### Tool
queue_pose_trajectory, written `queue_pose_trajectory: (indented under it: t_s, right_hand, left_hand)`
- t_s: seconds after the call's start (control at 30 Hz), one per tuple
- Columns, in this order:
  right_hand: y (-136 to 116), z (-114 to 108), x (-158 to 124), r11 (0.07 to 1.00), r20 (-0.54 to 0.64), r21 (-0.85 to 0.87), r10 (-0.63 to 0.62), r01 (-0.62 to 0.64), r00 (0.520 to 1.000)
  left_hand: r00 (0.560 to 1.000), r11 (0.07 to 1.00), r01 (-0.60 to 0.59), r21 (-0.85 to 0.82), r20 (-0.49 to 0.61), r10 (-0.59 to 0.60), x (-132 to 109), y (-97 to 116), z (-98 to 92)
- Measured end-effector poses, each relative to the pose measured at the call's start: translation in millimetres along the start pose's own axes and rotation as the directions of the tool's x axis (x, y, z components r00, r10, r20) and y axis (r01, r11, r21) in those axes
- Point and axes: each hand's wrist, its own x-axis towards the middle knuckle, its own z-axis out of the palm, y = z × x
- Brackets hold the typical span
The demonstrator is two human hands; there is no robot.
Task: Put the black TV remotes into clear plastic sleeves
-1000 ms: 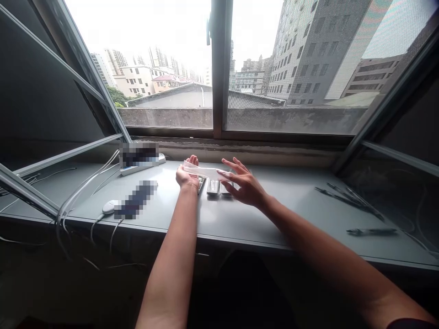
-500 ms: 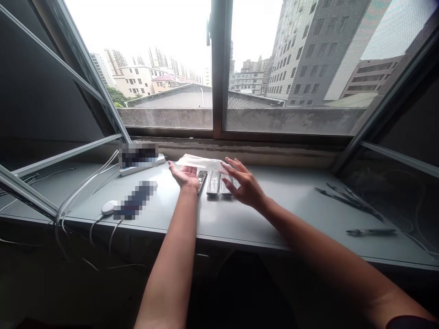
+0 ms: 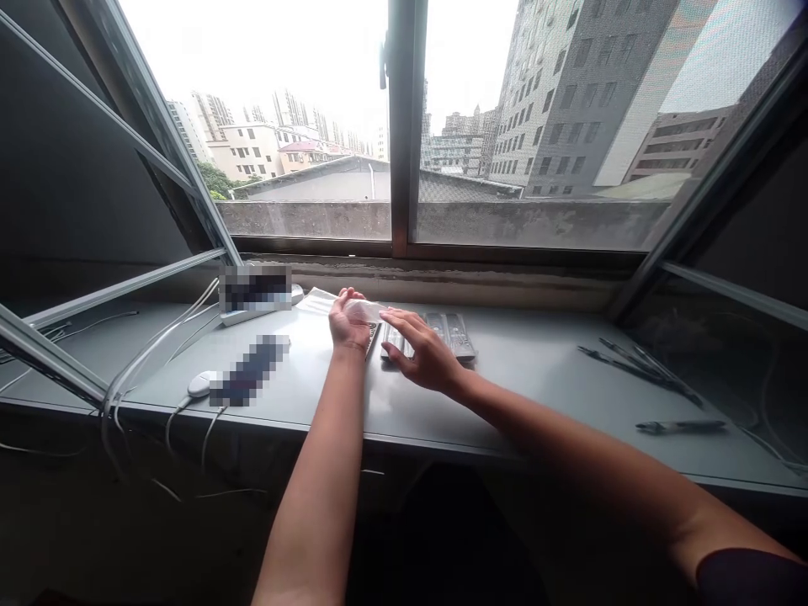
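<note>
My left hand [image 3: 346,322] is raised just above the grey sill with its fingers curled around one end of a thin clear plastic bag [image 3: 364,310]. From the right, my right hand [image 3: 417,349] reaches in with fingers stretched out flat, its fingertips at the bag's other end. Under and beside the hands lie several remote controls [image 3: 449,331] in a row on the sill; the ones at the left are partly covered by my hands.
A white power strip [image 3: 256,311] with cables sits at the back left, a white mouse [image 3: 202,382] and a blurred dark object [image 3: 249,368] in front of it. A pen [image 3: 680,427] and thin dark sticks [image 3: 637,362] lie at the right. Open window frames flank the grey sill [image 3: 536,379].
My left hand has turned from palm-up and closed on the bag. My right hand has moved left, uncovering two remotes at the right of the row.
</note>
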Motion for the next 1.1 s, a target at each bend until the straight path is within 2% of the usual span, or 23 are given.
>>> queue_pose_trajectory:
  t_s: [0.07, 0.1, 0.23, 0.3, 0.4, 0.53, 0.6, 0.7, 0.83, 0.9, 0.97, 1.03, 1.1]
  right_hand:
    - [-1.0, 2.3, 3.5, 0.999, -0.030, -0.044, -0.007, 0.005, 1.000]
    - [0.5, 4.4, 6.8, 0.997, -0.004, -0.071, -0.006, 0.006, 1.000]
    - [16.9, 19.1, 32.7, 0.973, 0.242, -0.220, -0.008, 0.063, 0.970]
    - [25.7, 29.1, 50.3, 0.944, 0.396, -0.299, -0.012, 0.142, 0.918]
    - [33.2, 45.9, 74.4, 0.908, 0.619, -0.324, -0.007, 0.264, 0.786]
    - [34.7, 65.2, 94.9, 0.884, 0.718, -0.314, -0.018, 0.347, 0.695]
    - [36.5, 67.4, 100.6, 0.866, 0.727, -0.302, -0.061, 0.398, 0.684]
    - [44.4, 55.5, 103.0, 0.852, 0.702, -0.291, -0.119, 0.435, 0.703]
    - [55.8, 20.6, 84.9, 0.899, 0.544, -0.203, -0.225, 0.388, 0.808]
    - [56.9, 2.3, 64.4, 0.943, 0.423, -0.207, -0.156, 0.263, 0.892]
    - [55.1, -13.8, 40.0, 0.975, 0.306, -0.198, -0.040, 0.105, 0.951]
    - [52.3, -27.1, 17.3, 0.984, 0.242, -0.171, 0.088, -0.047, 0.966]
    - [49.9, -37.2, 0.6, 0.981, 0.169, -0.124, 0.166, -0.147, 0.971]
  left_hand:
    - [0.999, 0.997, -0.050, -0.062, -0.025, 0.048, 0.2, 11.5, -0.2]
    - [0.998, 0.995, -0.057, -0.080, -0.016, 0.056, -1.4, 16.9, 0.5]
    - [0.993, 0.991, -0.038, -0.126, 0.102, 0.051, -13.1, 32.3, 6.5]
    - [0.989, 0.990, -0.036, -0.138, 0.136, 0.055, -17.3, 36.7, 8.4]
    - [0.984, 0.985, -0.074, -0.153, 0.148, 0.097, -18.7, 41.8, 7.8]
    - [0.977, 0.970, -0.096, -0.224, 0.166, 0.135, -15.3, 46.6, 3.4]
    - [0.978, 0.966, -0.083, -0.245, 0.168, 0.127, -13.4, 47.4, 1.8]
    - [0.981, 0.972, -0.081, -0.222, 0.154, 0.117, -11.3, 45.8, 1.5]
    - [0.989, 0.980, -0.043, -0.195, 0.132, 0.070, -9.7, 39.2, 3.2]
    - [0.994, 0.981, 0.001, -0.193, 0.105, 0.019, -8.0, 33.8, 2.9]
    - [0.997, 0.983, 0.032, -0.178, 0.072, -0.019, -5.1, 26.8, 1.2]
    - [0.998, 0.986, 0.042, -0.164, 0.045, -0.035, -1.0, 18.1, -1.3]
    - [0.998, 0.988, 0.066, -0.141, 0.025, -0.063, 3.2, 8.5, -4.3]
